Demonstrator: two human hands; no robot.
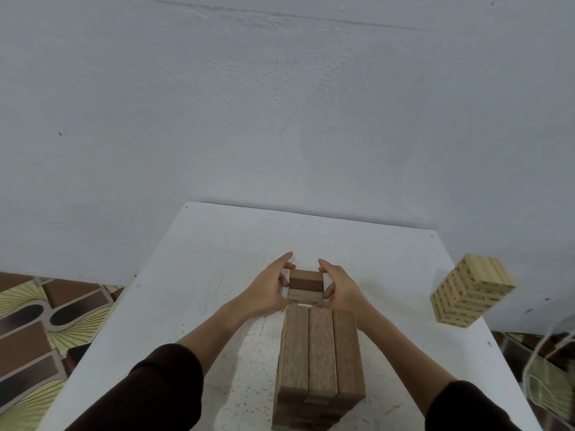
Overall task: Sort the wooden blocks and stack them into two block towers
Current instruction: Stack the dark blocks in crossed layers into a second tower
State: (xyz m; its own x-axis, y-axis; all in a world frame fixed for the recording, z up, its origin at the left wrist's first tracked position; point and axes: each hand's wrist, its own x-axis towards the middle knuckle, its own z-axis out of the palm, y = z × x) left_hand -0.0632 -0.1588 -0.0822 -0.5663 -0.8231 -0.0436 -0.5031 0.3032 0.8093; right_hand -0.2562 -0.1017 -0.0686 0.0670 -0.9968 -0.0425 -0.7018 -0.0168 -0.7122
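My left hand point(270, 286) and right hand point(339, 286) clamp curled fingers on three dark blocks point(306, 286) between them, just beyond the dark tower point(320, 356); the pale tower point(469, 293) stands far right.

White table point(193, 262) against a plain grey wall point(280, 104) — patterned floor point(37, 321) beside it.

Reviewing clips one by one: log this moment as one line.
left hand: grips block group | right hand: grips it too | dark tower: near | pale tower: right edge
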